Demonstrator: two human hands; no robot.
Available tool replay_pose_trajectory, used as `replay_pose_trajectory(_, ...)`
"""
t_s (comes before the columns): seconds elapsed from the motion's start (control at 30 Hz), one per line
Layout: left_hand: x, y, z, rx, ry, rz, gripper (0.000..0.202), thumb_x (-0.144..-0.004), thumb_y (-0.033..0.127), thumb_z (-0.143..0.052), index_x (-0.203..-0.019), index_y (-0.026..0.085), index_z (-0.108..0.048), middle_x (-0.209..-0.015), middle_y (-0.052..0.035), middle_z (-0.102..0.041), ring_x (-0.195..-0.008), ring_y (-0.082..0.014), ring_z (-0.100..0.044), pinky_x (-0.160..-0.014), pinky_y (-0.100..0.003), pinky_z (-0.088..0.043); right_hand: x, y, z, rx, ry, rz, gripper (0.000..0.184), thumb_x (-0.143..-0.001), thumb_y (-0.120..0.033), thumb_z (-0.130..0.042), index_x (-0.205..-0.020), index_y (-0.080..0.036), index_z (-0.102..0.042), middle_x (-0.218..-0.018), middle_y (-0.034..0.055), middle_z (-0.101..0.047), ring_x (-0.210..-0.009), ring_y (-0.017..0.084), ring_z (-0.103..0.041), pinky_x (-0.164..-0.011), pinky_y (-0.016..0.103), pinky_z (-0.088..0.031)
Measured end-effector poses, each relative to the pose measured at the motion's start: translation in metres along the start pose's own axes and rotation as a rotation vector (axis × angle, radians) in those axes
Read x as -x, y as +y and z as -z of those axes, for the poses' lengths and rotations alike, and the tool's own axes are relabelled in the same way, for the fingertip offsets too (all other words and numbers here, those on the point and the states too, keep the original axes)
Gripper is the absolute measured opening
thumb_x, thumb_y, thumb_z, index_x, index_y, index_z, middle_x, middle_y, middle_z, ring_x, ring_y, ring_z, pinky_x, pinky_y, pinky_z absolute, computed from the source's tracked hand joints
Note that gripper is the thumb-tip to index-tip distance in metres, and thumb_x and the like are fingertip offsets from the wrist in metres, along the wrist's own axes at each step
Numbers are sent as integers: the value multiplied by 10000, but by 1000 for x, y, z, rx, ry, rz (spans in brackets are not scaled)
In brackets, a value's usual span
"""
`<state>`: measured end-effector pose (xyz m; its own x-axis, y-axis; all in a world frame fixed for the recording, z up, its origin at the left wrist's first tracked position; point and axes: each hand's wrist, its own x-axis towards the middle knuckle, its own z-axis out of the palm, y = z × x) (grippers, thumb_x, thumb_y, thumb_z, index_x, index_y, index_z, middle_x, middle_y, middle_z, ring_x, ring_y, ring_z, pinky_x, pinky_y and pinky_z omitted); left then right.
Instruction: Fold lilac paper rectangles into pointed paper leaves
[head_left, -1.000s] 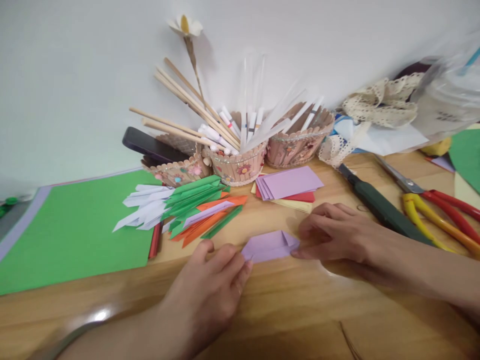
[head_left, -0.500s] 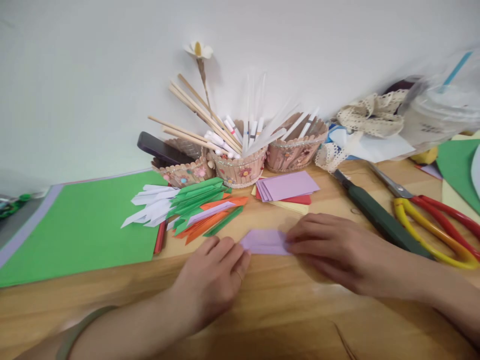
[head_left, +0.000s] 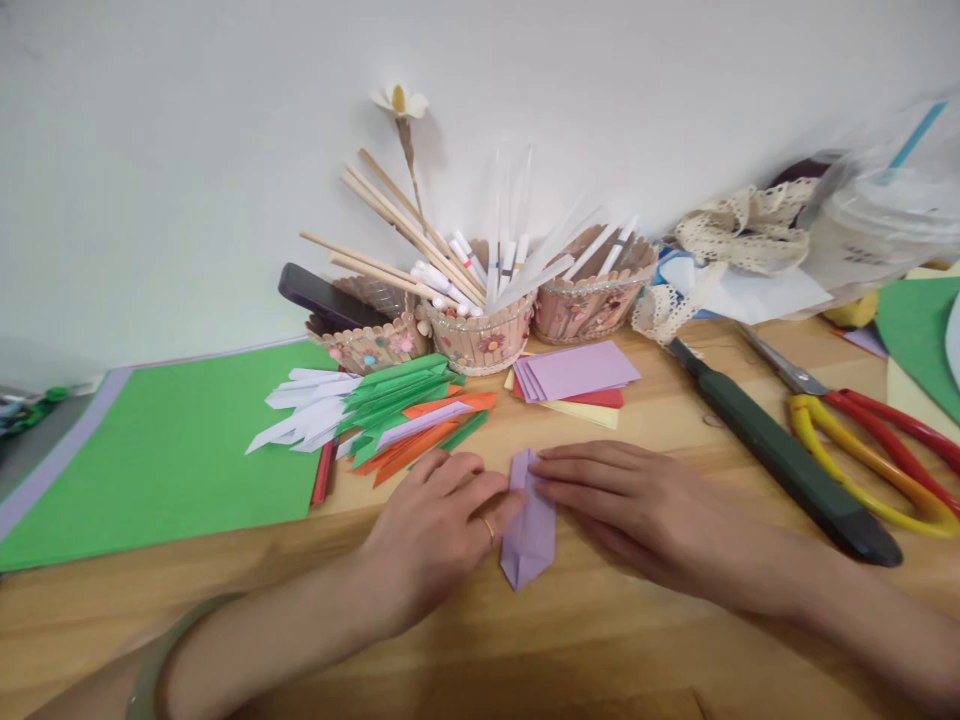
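A small folded lilac paper [head_left: 529, 525] lies on the wooden table [head_left: 600, 640], its long side running toward me and a pointed end nearest me. My left hand [head_left: 439, 530] rests beside its left edge, fingers curled against it, a ring on one finger. My right hand [head_left: 622, 505] comes from the right with fingers stretched flat, the tips pressing on the paper's upper part. Both hands touch the paper.
Behind lie a pile of folded white, green, orange and lilac strips [head_left: 382, 410], a stack of lilac sheets [head_left: 574, 372], three stick baskets [head_left: 480, 335] with sticks and pens, a phone [head_left: 319, 298]. A green sheet [head_left: 157, 455] is left; a knife [head_left: 780, 450] and scissors [head_left: 862, 420] right.
The lilac paper has been turned from lying sideways to pointing toward me. Both hands have moved closer together over it.
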<state>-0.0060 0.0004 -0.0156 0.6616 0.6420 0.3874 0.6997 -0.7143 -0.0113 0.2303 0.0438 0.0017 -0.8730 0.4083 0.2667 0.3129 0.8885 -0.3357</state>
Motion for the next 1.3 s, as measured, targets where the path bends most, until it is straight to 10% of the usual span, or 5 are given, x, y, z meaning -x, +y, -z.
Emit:
replay_pose_trajectory(0.4, 1, 5, 4, 24, 123, -29, 254, -950, 105, -425, -860, 156, -657, -784, 6, -675, -728, -144, -542, -688, -320, -390, 1, -7, -7, 264, 83, 34, 223, -946, -165, -422, -1019, -104, -623, -803, 70, -660, -728, 181, -584, -616, 314, -492)
replay_pose_trajectory(1.3, 5, 14, 6, 143, 80, 65, 192, -875, 115, -509, -715, 157, -608, -718, -10, -652, -734, -166, -547, -670, -301, -450, 2, 8, -5, 4, 42, 33, 147, -931, -149, -470, -926, -131, -616, -837, 64, -633, -807, 170, -542, -704, 305, -466)
